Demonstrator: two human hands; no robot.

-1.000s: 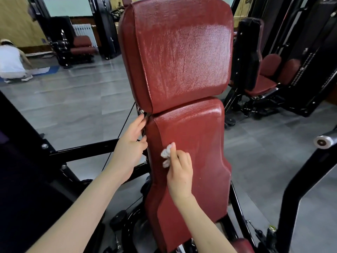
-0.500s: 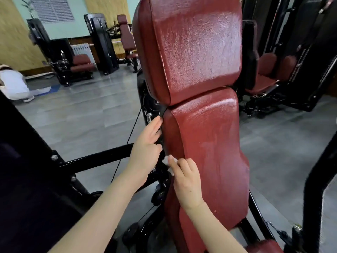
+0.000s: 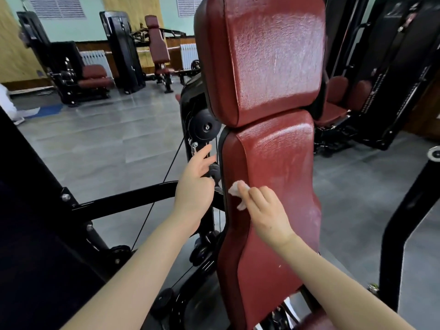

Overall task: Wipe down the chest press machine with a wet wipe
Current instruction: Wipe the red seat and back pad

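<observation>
Pressing a crumpled wet wipe (image 3: 237,195) against the red back pad's (image 3: 269,186) left edge, the right hand (image 3: 266,210) pinches it; the left hand (image 3: 195,186), fingers loosely spread and holding nothing, touches the black frame (image 3: 133,198).

Soft daylight from windows (image 3: 59,7) at back. Shiny glare on red pad (image 3: 273,55). Dark at left edge. Edges bend, wide lens. Blur on far machines (image 3: 78,75).

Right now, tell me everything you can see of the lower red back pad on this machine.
The lower back pad is dark red, looks like grained vinyl, glossy with pale streaks, and has black trim down its left edge. It stands upright under the upper pad, pinched in at mid-height and wider below. The right hand holds a crumpled white wet wipe against its left front edge. The left hand is beside that edge, at the black hardware behind.
</observation>
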